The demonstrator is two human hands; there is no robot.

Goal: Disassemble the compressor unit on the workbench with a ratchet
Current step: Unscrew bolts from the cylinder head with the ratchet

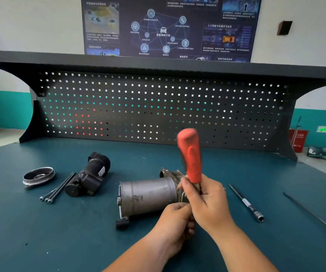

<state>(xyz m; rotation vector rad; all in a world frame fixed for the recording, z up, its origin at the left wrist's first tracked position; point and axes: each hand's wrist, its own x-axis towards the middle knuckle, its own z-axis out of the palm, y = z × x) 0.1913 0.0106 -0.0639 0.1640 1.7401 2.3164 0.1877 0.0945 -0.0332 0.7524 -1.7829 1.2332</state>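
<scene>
**Mid-job: ratchet upright at the compressor's right end**

Centrally on the green workbench [40,232], the compressor unit [148,195] lay on its side. Its grey cylindrical housing ran left to right, and a small black foot stuck out at the lower left corner. The ribbed head end was at the right, mostly hidden behind the hands.

The right hand [207,201] was clenched around the metal shank of the ratchet [190,156], just under its orange-red handle. The handle stood nearly upright and was blurred. The left hand [175,222] sat directly below and against the right, with its fingers curled in at the compressor's right end. The right hand covered what those fingers pinched, so I cannot tell whether they held the tool, the unit or nothing.

Several removed parts lay to the left, apart from the unit:
- A black plastic-and-metal component [88,178] lay on its side.
- Three long bolts [60,188] lay side by side, just beside that component, heads toward the viewer.
- Further left, a shallow round metal cover [38,175] sat dish-side up. Only its own inner ring showed inside it.

To the right of the hands lay an extension bar [246,202] with a socket at its near end. Farther right lay a long screwdriver [311,214] with a yellow-and-black handle at the frame edge.

A black pegboard [158,107] backed the bench, and a dark poster [168,26] hung on the wall above its shelf. Off the bench at the far right stood a red bin [298,137]. Its contents could not be made out.
</scene>
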